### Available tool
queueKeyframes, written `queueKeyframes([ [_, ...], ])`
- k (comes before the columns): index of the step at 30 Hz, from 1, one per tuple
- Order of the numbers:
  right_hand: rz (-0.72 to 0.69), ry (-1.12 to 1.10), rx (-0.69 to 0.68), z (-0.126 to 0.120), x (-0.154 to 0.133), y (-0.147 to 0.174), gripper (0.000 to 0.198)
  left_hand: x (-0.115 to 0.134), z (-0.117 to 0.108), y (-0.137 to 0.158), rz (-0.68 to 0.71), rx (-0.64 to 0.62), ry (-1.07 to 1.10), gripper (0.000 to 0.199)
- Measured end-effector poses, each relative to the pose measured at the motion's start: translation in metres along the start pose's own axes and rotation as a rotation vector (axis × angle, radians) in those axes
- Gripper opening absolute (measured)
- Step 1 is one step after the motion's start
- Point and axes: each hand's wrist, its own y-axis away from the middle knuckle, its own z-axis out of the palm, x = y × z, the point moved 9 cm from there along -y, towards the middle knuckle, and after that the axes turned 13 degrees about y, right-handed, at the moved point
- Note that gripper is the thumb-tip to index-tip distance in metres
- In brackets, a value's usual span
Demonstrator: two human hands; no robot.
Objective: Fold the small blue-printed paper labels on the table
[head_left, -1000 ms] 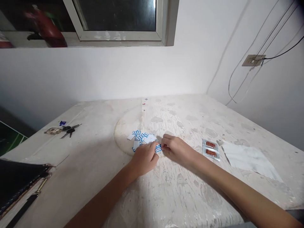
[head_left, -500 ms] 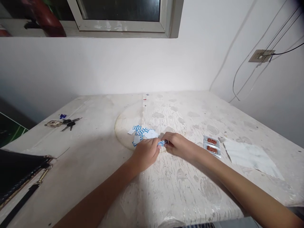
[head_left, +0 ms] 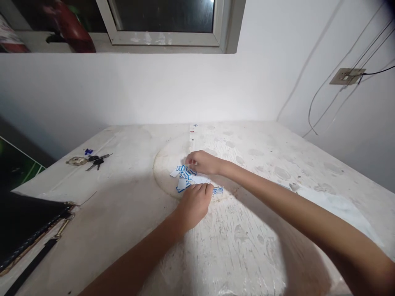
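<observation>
My left hand [head_left: 196,203] is closed around a stack of small white cards with blue printing [head_left: 218,190], whose end sticks out on the right of its fingers. Beyond it, a loose pile of similar white and blue cards [head_left: 182,183] lies spread on the table. Over the far right side of this pile hovers my right hand [head_left: 203,162]. Its fingers are bent and a little apart, slightly blurred, with nothing visible in them; whether the fingertips touch a card I cannot tell.
Keys with a fob [head_left: 97,160] and a small blue piece [head_left: 88,151] lie on the left of the table [head_left: 138,172]. A black bag [head_left: 27,226] is at the left edge. A white cloth or tissue [head_left: 336,205] lies at right, partly behind my right forearm.
My right hand has left the stack in my left hand and moved left and away, over the card pile. My right forearm now covers the foil blister pack. The view has shifted slightly.
</observation>
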Motion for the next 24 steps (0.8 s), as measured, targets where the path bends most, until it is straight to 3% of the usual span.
queueKeyframes([
  [5, -0.024, 0.092, -0.215, 0.026, -0.017, -0.057, 0.031, -0.001, -0.001, 0.001, -0.005, 0.015, 0.027, 0.019],
  [11, 0.033, 0.044, -0.33, 0.039, -0.008, -0.065, 0.03, -0.001, -0.001, 0.001, -0.007, 0.002, 0.064, 0.018],
  [16, 0.031, -0.029, -0.274, 0.038, 0.0, -0.063, 0.011, -0.001, -0.004, 0.002, -0.011, -0.006, 0.071, 0.017],
  [24, 0.032, -0.276, -0.105, 0.019, 0.011, -0.049, 0.009, -0.003, -0.003, 0.004, -0.026, -0.024, 0.046, 0.018],
])
